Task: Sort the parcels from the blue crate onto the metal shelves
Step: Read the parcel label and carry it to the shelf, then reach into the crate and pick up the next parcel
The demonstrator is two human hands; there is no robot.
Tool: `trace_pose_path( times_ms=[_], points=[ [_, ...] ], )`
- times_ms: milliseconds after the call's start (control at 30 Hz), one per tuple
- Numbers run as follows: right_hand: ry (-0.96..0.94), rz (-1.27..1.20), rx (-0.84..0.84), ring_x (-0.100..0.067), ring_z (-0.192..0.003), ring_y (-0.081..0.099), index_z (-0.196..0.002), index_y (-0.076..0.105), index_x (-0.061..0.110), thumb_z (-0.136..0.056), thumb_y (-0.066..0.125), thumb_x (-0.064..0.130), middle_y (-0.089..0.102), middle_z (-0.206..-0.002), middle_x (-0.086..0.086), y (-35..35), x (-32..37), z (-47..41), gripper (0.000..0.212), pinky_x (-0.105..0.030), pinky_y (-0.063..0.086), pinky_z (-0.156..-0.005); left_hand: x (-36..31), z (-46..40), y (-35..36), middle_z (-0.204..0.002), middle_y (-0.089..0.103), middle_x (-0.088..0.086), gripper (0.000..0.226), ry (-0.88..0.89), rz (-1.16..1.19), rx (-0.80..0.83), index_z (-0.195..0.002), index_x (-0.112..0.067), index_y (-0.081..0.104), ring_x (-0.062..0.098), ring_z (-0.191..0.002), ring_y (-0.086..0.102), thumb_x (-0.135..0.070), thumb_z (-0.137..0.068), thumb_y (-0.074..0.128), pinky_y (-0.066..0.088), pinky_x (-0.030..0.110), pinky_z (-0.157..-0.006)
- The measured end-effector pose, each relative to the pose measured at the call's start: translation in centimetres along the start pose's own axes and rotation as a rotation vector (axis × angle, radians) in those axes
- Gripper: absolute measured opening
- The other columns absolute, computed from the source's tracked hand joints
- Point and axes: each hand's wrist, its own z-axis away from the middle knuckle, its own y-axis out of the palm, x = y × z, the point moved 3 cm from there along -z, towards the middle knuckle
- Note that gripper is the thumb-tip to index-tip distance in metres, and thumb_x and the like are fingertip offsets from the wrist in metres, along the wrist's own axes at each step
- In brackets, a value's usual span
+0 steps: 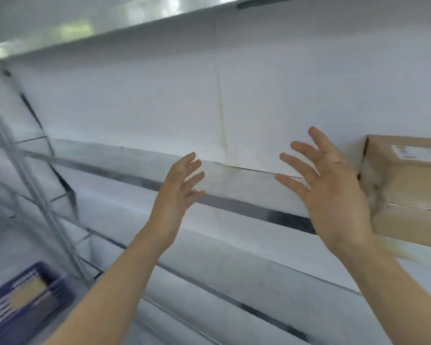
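A brown cardboard parcel (408,185) with a white label lies on the metal shelf (234,185) at the right edge of view. My right hand (331,192) is raised just left of the parcel, palm up, fingers spread, holding nothing. My left hand (179,192) hovers in front of the shelf's middle, fingers apart and empty. The blue crate (28,295) sits low at the bottom left with something tan, probably a parcel (29,292), inside it. The picture is blurred by motion.
A higher metal shelf (110,28) runs overhead and lower shelves (234,290) run below. Grey metal uprights and braces (30,190) of the rack stand at the left. A white wall (159,100) backs the shelves.
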Motion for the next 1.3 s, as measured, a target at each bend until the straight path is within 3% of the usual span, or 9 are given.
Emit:
trace_pose_path(
  times_ms=[233,400,500,633,733,900,1000,1167,1300],
  points=[
    [0.265,-0.070,0.259,-0.024,-0.122,0.070,-0.132,0.063,0.035,-0.109,0.037,0.034,0.069,-0.136,-0.003,13.6,-8.9,0.2,0.034,-0.054,0.052,-0.109,-0.9,3.0,-15.8,-0.136,0.065,-0.006,0.033,-0.019,-0.067,-0.301,-0.131,-0.035,0.060,0.019,-0.131,0.061,-0.035,-0.112,0.033,0.052,0.041,-0.102],
    [0.428,-0.071,0.412,-0.025,-0.124,0.069,-0.138,0.061,0.032,-0.107,0.039,0.041,0.067,-0.139,-0.004,24.6,-16.6,2.3,0.039,-0.056,0.051,-0.108,-1.6,6.3,-28.6,-0.144,0.062,0.003,0.028,-0.091,-0.049,-0.520,-0.129,-0.031,0.062,0.023,-0.127,0.063,-0.032,-0.108,0.043,0.052,0.045,-0.103],
    [0.502,-0.049,0.481,-0.024,-0.126,0.067,-0.137,0.060,0.035,-0.105,0.039,0.045,0.066,-0.141,-0.002,31.7,-20.8,4.2,0.040,-0.054,0.051,-0.109,-1.8,8.4,-35.5,-0.140,0.065,0.003,0.040,-0.125,0.002,-0.659,-0.140,-0.023,0.059,0.025,-0.127,0.064,-0.038,-0.109,0.039,0.051,0.051,-0.107],
    [0.578,-0.049,0.555,-0.024,-0.129,0.064,-0.142,0.056,0.034,-0.107,0.034,0.047,0.063,-0.144,-0.003,40.5,-25.9,6.9,0.043,-0.053,0.050,-0.111,-2.0,11.1,-43.8,-0.136,0.066,0.004,0.034,-0.159,0.045,-0.782,-0.130,-0.027,0.063,0.027,-0.128,0.063,-0.039,-0.108,0.040,0.054,0.049,-0.101],
    [0.627,-0.061,0.588,-0.027,-0.131,0.063,-0.144,0.055,0.031,-0.107,0.033,0.047,0.062,-0.144,-0.005,46.3,-29.1,8.8,0.046,-0.055,0.049,-0.111,-2.8,13.2,-49.0,-0.135,0.066,0.004,0.032,-0.162,0.062,-0.849,-0.125,-0.027,0.064,0.030,-0.129,0.062,-0.037,-0.108,0.040,0.050,0.053,-0.108],
    [0.704,-0.087,0.642,-0.028,-0.131,0.062,-0.143,0.054,0.029,-0.108,0.031,0.047,0.063,-0.142,-0.006,54.0,-33.4,11.3,0.046,-0.054,0.048,-0.111,-4.1,15.0,-56.0,-0.137,0.064,0.004,0.026,-0.173,0.096,-0.929,-0.115,-0.034,0.064,0.025,-0.124,0.063,-0.036,-0.109,0.039,0.054,0.046,-0.101],
    [0.745,-0.093,0.665,-0.029,-0.132,0.061,-0.148,0.052,0.026,-0.107,0.032,0.048,0.061,-0.146,-0.009,57.8,-35.8,11.9,0.050,-0.052,0.051,-0.107,-4.5,15.8,-59.2,-0.142,0.062,0.006,0.031,-0.172,0.098,-0.981,-0.127,-0.029,0.061,0.026,-0.126,0.063,-0.035,-0.110,0.035,0.050,0.050,-0.109],
    [0.808,-0.098,0.719,-0.032,-0.135,0.058,-0.154,0.047,0.022,-0.109,0.029,0.048,0.057,-0.149,-0.012,63.5,-39.9,12.3,0.055,-0.056,0.047,-0.112,-4.5,15.6,-63.9,-0.150,0.056,0.009,0.045,-0.197,0.084,-1.027,-0.150,-0.022,0.050,0.032,-0.134,0.057,-0.034,-0.110,0.033,0.044,0.055,-0.114],
    [0.828,-0.110,0.783,-0.031,-0.135,0.058,-0.153,0.047,0.023,-0.109,0.027,0.048,0.057,-0.149,-0.012,68.1,-43.1,11.5,0.054,-0.055,0.045,-0.114,-4.2,14.5,-68.8,-0.150,0.057,0.007,0.042,-0.188,0.055,-1.057,-0.147,-0.025,0.050,0.031,-0.134,0.057,-0.037,-0.109,0.035,0.046,0.055,-0.112]
  ],
)
